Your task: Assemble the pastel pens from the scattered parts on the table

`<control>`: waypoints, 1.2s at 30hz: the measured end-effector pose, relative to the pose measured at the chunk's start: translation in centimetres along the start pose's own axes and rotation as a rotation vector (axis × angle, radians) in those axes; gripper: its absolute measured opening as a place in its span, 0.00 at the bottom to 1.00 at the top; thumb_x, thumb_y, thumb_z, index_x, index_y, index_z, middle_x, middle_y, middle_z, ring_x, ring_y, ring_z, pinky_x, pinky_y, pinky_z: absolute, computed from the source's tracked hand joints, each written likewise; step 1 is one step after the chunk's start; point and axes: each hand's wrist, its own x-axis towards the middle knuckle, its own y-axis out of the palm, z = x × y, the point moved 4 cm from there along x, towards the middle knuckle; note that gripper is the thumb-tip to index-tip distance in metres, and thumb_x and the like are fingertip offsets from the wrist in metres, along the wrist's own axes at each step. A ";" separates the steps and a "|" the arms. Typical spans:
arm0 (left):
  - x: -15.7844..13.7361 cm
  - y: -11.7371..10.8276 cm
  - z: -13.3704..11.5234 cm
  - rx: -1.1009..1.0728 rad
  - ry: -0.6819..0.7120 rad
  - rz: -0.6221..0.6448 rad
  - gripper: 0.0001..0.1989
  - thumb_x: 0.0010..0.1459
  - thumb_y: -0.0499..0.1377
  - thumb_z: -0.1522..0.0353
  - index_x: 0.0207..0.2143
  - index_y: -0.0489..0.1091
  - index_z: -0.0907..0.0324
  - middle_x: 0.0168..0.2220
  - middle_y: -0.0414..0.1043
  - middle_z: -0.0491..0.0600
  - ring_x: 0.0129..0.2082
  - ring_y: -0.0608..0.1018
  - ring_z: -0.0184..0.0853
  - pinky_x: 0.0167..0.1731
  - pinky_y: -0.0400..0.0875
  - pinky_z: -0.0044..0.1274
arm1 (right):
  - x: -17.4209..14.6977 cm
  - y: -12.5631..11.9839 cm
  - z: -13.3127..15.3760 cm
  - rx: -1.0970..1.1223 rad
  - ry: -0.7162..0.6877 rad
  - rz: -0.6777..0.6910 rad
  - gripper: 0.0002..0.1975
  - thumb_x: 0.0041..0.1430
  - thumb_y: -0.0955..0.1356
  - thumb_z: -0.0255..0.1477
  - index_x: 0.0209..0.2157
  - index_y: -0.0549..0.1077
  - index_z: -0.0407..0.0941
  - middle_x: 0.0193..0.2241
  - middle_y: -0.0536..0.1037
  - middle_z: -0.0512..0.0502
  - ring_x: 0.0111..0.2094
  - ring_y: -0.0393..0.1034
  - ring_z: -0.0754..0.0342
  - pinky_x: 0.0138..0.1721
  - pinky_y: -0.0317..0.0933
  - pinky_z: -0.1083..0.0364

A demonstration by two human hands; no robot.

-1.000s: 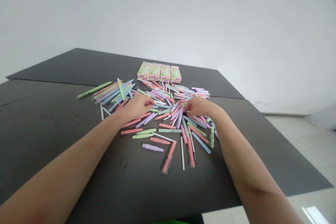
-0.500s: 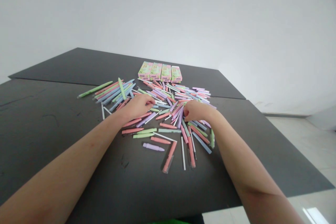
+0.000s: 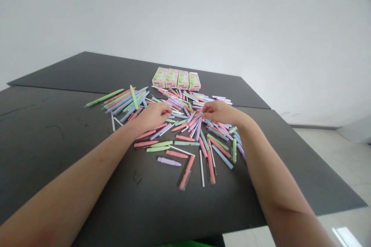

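A spread of pastel pen parts, in red, purple, green and blue with thin white sticks among them, lies under and around both hands. My left hand is closed over the left middle of the spread, fingertips pressed together; a white stick lies right by them. Over the right side, my right hand pinches with thumb and fingers, close to red and purple pieces. What either pinch contains is hidden. Nearer me lie a purple pen part and a red pen part with a clear cap.
Several green-and-pink boxes stand in a row behind the spread. To the left is a pile of longer pens. The black table has a seam across it, and a white wall rises behind.
My right hand has moved slightly up and away from me, uncovering blue, purple and red pieces beneath it. My left hand has stayed almost still.
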 end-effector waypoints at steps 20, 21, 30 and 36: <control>0.3 0.9 0.4 -0.021 0.097 -0.023 0.14 0.55 0.51 0.67 0.36 0.77 0.58 0.39 0.79 0.50 0.40 0.78 0.38 0.43 0.69 0.25 | -4.6 1.0 -2.9 -0.214 0.120 0.028 0.09 0.50 0.67 0.28 0.32 0.80 0.44 0.30 0.80 0.48 0.31 0.71 0.53 0.31 0.58 0.58; 0.3 0.8 0.3 -0.018 0.097 -0.021 0.14 0.55 0.51 0.67 0.36 0.76 0.58 0.39 0.79 0.50 0.40 0.78 0.37 0.42 0.69 0.25 | -5.0 1.5 -3.1 -0.226 0.131 0.032 0.10 0.50 0.67 0.29 0.33 0.80 0.44 0.31 0.81 0.48 0.32 0.71 0.52 0.32 0.58 0.58; 0.2 0.6 -0.5 -0.023 0.064 -0.027 0.14 0.55 0.52 0.67 0.38 0.76 0.59 0.41 0.79 0.51 0.41 0.78 0.37 0.43 0.69 0.24 | -5.2 3.8 -3.7 -0.345 0.160 -0.010 0.09 0.51 0.66 0.31 0.30 0.77 0.44 0.29 0.79 0.44 0.30 0.69 0.51 0.27 0.52 0.57; 0.0 0.6 -1.2 -0.138 0.078 -0.054 0.17 0.58 0.52 0.67 0.44 0.75 0.59 0.45 0.78 0.50 0.45 0.78 0.37 0.47 0.69 0.24 | -5.7 2.6 -3.5 -0.201 0.142 -0.087 0.10 0.53 0.66 0.35 0.28 0.73 0.43 0.25 0.76 0.47 0.27 0.66 0.55 0.26 0.52 0.58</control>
